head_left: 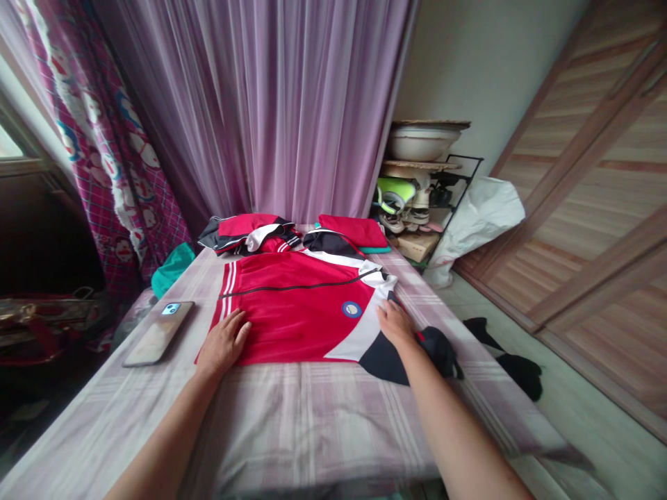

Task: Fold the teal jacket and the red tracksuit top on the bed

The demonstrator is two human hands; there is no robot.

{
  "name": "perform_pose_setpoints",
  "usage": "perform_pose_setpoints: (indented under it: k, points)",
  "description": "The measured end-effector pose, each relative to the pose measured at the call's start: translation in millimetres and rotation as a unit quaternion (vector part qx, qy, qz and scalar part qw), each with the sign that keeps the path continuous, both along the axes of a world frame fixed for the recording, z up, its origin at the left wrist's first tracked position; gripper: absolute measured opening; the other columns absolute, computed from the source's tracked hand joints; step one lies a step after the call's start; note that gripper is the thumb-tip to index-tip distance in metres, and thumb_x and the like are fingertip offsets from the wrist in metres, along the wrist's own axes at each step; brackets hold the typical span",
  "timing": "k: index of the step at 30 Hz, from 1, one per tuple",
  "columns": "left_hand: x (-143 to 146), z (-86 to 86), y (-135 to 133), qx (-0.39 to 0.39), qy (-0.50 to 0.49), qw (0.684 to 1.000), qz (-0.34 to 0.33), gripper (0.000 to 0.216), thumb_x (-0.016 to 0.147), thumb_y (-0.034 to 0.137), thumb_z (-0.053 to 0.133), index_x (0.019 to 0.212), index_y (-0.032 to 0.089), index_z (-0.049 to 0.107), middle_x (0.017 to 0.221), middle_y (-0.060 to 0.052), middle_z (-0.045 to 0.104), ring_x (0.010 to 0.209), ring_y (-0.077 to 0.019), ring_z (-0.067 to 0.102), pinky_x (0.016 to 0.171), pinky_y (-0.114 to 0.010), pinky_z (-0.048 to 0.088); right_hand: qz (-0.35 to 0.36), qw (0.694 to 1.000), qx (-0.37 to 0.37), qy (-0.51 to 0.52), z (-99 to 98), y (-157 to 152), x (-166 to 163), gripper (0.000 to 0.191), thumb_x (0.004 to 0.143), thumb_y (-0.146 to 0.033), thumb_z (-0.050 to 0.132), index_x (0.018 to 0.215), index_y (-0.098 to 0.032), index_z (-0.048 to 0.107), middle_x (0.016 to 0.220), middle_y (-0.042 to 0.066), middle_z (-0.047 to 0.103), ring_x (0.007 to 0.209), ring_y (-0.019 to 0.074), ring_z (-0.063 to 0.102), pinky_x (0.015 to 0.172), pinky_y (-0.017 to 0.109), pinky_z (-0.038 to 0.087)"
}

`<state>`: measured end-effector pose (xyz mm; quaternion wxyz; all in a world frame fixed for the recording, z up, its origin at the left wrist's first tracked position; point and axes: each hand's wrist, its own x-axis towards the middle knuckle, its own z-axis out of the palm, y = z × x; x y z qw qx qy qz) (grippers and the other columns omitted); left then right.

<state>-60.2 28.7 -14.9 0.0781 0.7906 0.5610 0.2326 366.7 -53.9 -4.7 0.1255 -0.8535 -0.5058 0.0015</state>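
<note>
A red, white and black sports jacket (299,305) lies spread flat on a bed covered with a checked sheet (313,423). My left hand (225,342) rests flat on its lower left edge, fingers open. My right hand (394,323) lies flat on the white and black part at its right side, fingers stretched out. Neither hand holds anything.
A phone (159,332) lies on the bed left of the jacket. More red and black clothes (249,234) and a folded red piece (353,231) sit at the far end. A shoe rack (417,201), a white bag (479,219) and dark clothes on the floor (513,361) are to the right.
</note>
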Motion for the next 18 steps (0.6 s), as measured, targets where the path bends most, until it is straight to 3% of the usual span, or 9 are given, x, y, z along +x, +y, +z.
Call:
perform_pose_setpoints:
  k: [5,9,15,18]
  points:
    - [1.2,1.8,-1.2,0.007,0.001,1.000,0.003,0.051,0.094,0.047,0.040,0.128,0.019,0.066,0.144,-0.010,0.059,0.133,-0.0249,0.055,0.117,-0.041,0.039,-0.034,0.997,0.045,0.060,-0.1,-11.0,17.3,0.054,0.096,-0.026,0.029,0.140,-0.022,0.061,0.126,0.010,0.070,0.113,0.0258,0.064,0.095,0.037,0.049]
    - [2.8,3.2,-1.9,0.000,0.010,1.000,0.007,0.050,0.095,0.046,0.040,0.129,0.019,0.065,0.145,-0.009,0.059,0.134,-0.0240,0.054,0.118,-0.040,0.037,-0.038,0.994,0.067,0.076,-0.3,-22.4,18.9,0.052,0.093,-0.025,0.035,0.136,-0.020,0.065,0.131,0.009,0.068,0.118,0.0264,0.062,0.099,0.037,0.048]
    - [5.1,4.7,-2.5,0.003,0.026,1.000,-0.003,0.052,0.095,0.046,0.039,0.129,0.016,0.065,0.146,-0.012,0.057,0.135,-0.0256,0.053,0.119,-0.041,0.036,-0.117,0.990,-0.017,0.080,14.6,-36.0,39.8,0.052,0.095,-0.027,0.033,0.136,-0.020,0.065,0.128,0.013,0.070,0.114,0.0274,0.065,0.092,0.034,0.049]
    - [6.2,6.2,-3.1,0.005,0.038,0.999,-0.008,0.050,0.095,0.046,0.042,0.128,0.018,0.066,0.147,-0.011,0.057,0.136,-0.0261,0.052,0.119,-0.041,0.036,-0.127,0.987,-0.042,0.083,23.4,-31.1,49.6,0.050,0.096,-0.037,0.037,0.129,-0.017,0.069,0.123,0.017,0.071,0.110,0.0305,0.067,0.087,0.036,0.050]
